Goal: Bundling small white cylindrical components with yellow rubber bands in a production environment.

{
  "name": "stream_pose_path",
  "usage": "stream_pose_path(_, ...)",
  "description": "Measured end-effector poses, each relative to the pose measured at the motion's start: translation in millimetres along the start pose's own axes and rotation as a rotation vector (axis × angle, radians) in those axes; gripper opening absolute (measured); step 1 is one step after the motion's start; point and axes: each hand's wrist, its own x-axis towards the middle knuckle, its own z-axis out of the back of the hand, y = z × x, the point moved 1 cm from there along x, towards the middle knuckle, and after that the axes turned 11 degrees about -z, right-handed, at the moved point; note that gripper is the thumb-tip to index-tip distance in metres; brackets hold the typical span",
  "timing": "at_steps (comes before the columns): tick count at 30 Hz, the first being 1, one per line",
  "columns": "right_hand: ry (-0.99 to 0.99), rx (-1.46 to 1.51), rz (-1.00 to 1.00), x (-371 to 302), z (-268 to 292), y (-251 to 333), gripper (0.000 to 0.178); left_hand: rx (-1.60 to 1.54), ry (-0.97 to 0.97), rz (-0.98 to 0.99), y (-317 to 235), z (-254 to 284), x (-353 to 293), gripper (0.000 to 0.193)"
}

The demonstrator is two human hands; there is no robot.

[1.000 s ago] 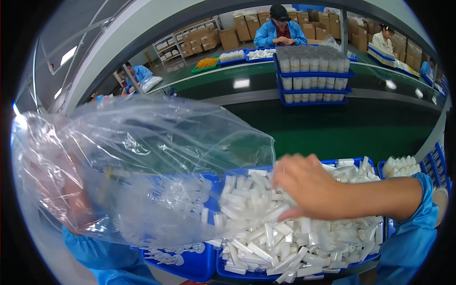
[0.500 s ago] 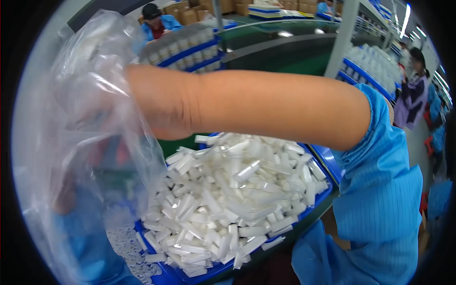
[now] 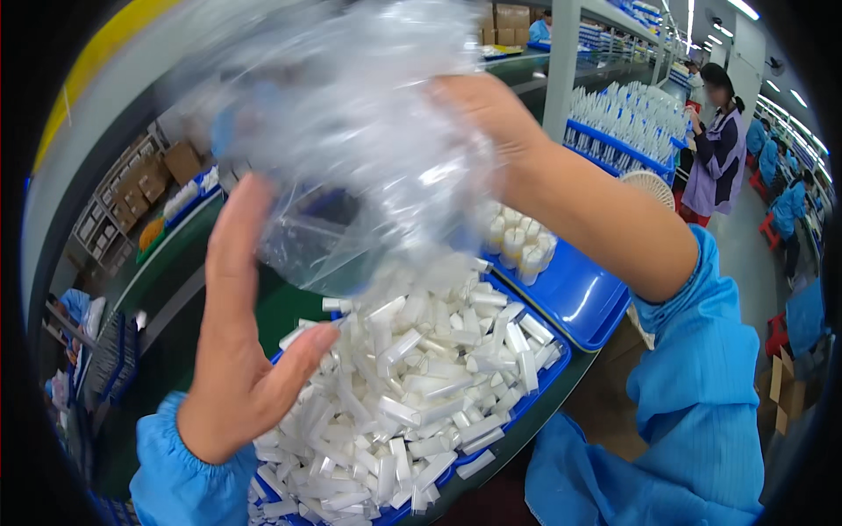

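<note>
A crumpled clear plastic bag [image 3: 377,131], blurred by motion, hangs above a heap of small white oblong pieces [image 3: 412,394]. My right hand [image 3: 491,114] grips the bag at its upper right side; the fingers are partly hidden by the film. To the left, my left hand [image 3: 232,351] is raised with the palm toward the bag, thumb and fingers apart. Its fingertips come close to the bag's left edge; whether they touch it I cannot tell. The white pieces, some with shiny clear film, are piled high in a blue tray [image 3: 554,361].
Right of the heap stands another blue tray [image 3: 579,302] with white cylindrical parts [image 3: 524,244]. Behind it, a blue crate [image 3: 618,145] holds rows of clear pieces. A grey post [image 3: 561,70] rises nearby. A green conveyor [image 3: 289,307] runs behind the heap. A person [image 3: 717,145] stands at the right.
My right hand has swung the bag from the far left up to the upper middle. My left hand, earlier behind the film, is now out in plain view. The view has shifted.
</note>
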Motion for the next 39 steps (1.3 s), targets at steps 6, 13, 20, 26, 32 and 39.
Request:
stream_pose_path(6, 0.215, 0.145, 0.167, -17.1, 10.5, -12.9, 0.047, -1.463, -0.165, 0.551, -40.2, -44.7, 32.2, 0.107)
stream_pose_path(13, -0.224, -1.151, 1.165, -70.6, 6.1, -27.5, 0.067, -1.515, -0.223, 0.483, -41.2, -70.0, 48.8, 0.072)
stream_pose_path(20, 0.121, -1.217, 0.989, -152.9, 4.8, -66.4, 0.064, -1.267, 0.018, 0.535, -72.9, -95.0, 3.7, 0.050)
stream_pose_path(26, 0.056, -1.332, 0.984, -227.1, 92.7, -39.6, 0.026, -1.225, 0.265, 0.440, -147.8, -65.2, -4.6, 0.081)
stream_pose_path(32, -1.049, -1.586, 0.871, -377.6, 220.1, 50.0, 0.019, -0.933, 0.684, 0.580, -160.5, -20.6, -45.8, 0.078)
stream_pose_path(39, -1.574, -1.296, 0.879, -413.5, 368.8, -34.9, 0.030, -0.889, 1.242, 0.531, -170.1, -4.0, -171.6, 0.070)
